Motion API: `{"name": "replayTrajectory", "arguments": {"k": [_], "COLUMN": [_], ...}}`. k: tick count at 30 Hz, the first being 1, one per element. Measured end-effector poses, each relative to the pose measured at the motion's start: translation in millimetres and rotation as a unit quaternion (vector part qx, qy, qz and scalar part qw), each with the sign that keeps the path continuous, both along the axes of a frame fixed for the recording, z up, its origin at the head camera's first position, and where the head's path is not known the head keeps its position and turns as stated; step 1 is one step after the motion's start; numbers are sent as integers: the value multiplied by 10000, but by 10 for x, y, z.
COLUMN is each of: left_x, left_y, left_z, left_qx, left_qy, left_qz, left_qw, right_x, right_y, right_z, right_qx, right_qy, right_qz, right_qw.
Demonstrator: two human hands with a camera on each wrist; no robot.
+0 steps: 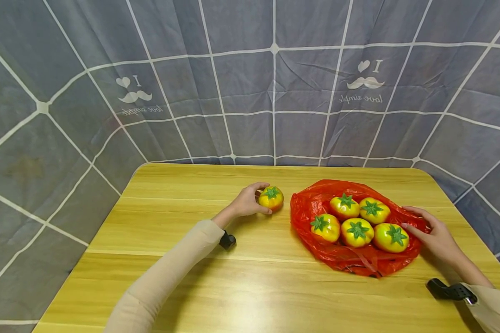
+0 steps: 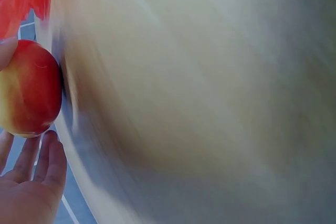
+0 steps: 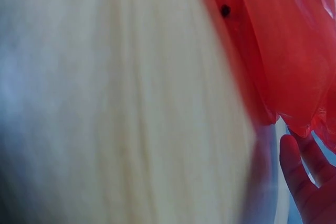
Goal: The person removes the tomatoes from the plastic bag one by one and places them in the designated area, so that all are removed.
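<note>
My left hand (image 1: 250,200) holds one yellow and red tomato (image 1: 271,199) with a green star-shaped top, left of the bag. In the left wrist view the thumb is against one side of this tomato (image 2: 31,90) and the fingertips meet the other. A red plastic bag (image 1: 304,203) lies spread on the table with several similar tomatoes (image 1: 357,232) on it. At the bag's right edge, my right hand (image 1: 435,236) rests with thumb and fingers spread, beside the nearest tomato. The right wrist view shows its fingers (image 3: 296,169) next to the red plastic; part of the hand is cut off.
The wooden table (image 1: 258,286) has light grain and rounded back corners. A grey curtain (image 1: 250,83) with white lines hangs behind it and at both sides. Dark bands (image 1: 450,291) sit on both wrists.
</note>
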State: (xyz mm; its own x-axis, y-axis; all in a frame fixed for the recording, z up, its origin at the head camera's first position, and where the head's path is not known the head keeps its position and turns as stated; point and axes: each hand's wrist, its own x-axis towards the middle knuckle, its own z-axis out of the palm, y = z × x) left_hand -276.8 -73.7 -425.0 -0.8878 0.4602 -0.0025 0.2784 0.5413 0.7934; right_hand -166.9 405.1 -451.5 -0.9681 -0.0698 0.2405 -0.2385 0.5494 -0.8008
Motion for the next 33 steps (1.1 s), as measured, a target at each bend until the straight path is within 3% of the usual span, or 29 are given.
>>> {"name": "replayTrajectory", "arguments": {"k": [33], "left_x": [50], "left_y": [-30], "left_z": [48], "left_qx": [191], "left_qy": [88], "left_qz": [104], "left_qw": [9997], "right_x": [5], "right_y": [3], "right_z": [1], "right_qx": [39], "right_qy": [39], "right_qz": [-3], "right_qw": [10000]}}
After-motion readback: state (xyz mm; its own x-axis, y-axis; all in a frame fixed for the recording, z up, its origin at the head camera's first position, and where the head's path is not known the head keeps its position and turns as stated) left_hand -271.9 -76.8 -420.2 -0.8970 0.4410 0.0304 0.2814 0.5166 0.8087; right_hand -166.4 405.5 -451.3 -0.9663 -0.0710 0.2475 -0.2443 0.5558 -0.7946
